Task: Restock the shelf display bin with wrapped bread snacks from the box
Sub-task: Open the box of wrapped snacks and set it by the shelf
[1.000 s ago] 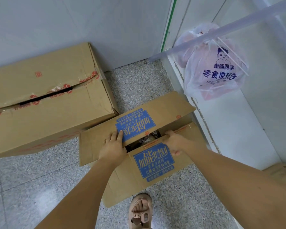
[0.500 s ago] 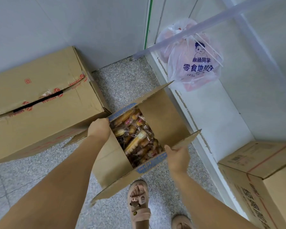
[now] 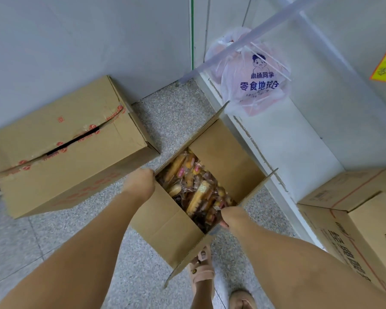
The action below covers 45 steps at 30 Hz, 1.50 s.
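Two hands on one open box (image 3: 165,224): left hand (image 3: 140,184) fingers curled over left rim, right hand (image 3: 231,216) grasping right flap; wrapped bread snacks (image 3: 196,190) inside, between them.

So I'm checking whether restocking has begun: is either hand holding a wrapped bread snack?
No: the left hand and right hand each grip a flap of the cardboard box, with the wrapped bread snacks lying inside.

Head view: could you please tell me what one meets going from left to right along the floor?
Taped cardboard box → left hand gripping the open box flap → wrapped bread snacks → right hand gripping the opposite flap → printed cardboard box.
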Tool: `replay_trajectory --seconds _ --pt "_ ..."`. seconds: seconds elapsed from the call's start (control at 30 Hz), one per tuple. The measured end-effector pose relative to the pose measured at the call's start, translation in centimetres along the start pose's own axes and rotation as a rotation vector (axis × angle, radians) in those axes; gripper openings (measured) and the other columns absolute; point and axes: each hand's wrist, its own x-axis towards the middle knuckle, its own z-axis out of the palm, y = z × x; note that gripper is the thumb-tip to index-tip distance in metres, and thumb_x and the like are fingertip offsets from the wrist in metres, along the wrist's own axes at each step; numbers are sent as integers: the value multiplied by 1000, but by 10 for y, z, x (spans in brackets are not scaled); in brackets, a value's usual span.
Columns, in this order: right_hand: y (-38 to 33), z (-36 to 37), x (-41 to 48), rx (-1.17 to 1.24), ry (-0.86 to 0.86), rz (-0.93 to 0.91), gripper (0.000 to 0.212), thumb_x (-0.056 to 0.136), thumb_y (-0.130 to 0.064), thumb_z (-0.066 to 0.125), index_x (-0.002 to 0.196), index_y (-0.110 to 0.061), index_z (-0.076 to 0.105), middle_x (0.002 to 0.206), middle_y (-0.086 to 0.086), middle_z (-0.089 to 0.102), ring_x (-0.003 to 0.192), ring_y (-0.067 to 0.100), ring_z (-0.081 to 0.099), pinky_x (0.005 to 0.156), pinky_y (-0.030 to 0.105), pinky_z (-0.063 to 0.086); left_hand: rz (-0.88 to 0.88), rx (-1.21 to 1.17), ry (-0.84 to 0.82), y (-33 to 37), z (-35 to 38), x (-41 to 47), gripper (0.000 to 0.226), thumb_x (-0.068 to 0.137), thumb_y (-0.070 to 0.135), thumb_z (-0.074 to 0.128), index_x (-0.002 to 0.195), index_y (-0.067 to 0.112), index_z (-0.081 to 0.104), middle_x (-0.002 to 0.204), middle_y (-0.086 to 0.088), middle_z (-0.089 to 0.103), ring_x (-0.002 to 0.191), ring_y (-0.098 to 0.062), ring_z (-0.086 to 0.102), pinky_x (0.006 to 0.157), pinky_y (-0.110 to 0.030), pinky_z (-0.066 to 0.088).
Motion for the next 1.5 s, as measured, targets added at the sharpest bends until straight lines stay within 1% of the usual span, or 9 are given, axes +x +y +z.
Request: replay_trajectory --seconds 0.23,0.4,0.57,0.63,0.73,0.9,1.1,1.27,1.5 --pt "20 -46 -51 -315 95 -92 29 91 -7 49 61 -7 47 34 -1 51 35 10 49 38 20 38 -42 5 59 38 -20 -77 15 86 -2 43 88 1 58 76 -10 49 81 -33 58 63 -31 41" --pt "31 -88 -126 -438 66 -193 33 92 -7 46 59 -11 44 44 1 51 32 8 47 25 14 30 -117 -17 82 51 -46 -155 13 84 -1 47 84 1 59 75 -12 54 70 -29 54 60 -30 42" --pt "42 -124 -196 -408 107 -255 15 93 -6 51 97 6 59 42 5 52 29 10 48 22 10 22 -161 -41 103 66 -72 -235 15 89 4 47 94 1 61 65 -4 46 71 -28 53 61 -31 43" --pt "52 -134 -220 -404 108 -290 31 94 -11 52 119 7 55 55 8 58 38 13 52 23 11 24 -177 -61 99 72 -79 -265 15 90 4 46 97 1 59 73 -6 51 74 -28 53 63 -32 45" --pt "68 -151 -256 -426 110 -335 23 92 -15 52 103 1 64 76 10 65 49 16 57 32 17 36 -198 -94 126 76 -81 -309 17 89 5 47 103 4 57 80 -7 52 75 -26 53 63 -31 44" --pt "106 -178 -308 -514 193 -403 25 89 -11 45 66 -7 53 59 5 58 47 14 52 39 19 32 -240 -140 144 86 -68 -375 19 89 6 47 106 2 57 86 -9 55 78 -26 52 67 -31 44" --pt "171 -207 -361 -572 263 -497 17 87 -9 47 72 -6 55 59 5 61 59 19 63 60 24 50 -203 -186 152 87 -42 -455 8 87 3 45 82 4 51 69 -6 50 71 -25 55 61 -30 45" --pt "251 -234 -408 -611 315 -604 20 86 -7 42 71 -9 54 61 2 58 53 14 54 46 21 34 -132 -169 206 89 -13 -533 14 85 4 46 72 8 47 74 -8 54 76 -28 57 66 -31 49" --pt "374 -263 -436 -529 384 -580 23 88 -12 43 74 -6 60 56 3 61 47 12 54 49 21 38 -76 -212 167 102 43 -613 12 82 4 46 90 3 54 94 -19 62 89 -33 62 74 -38 53"
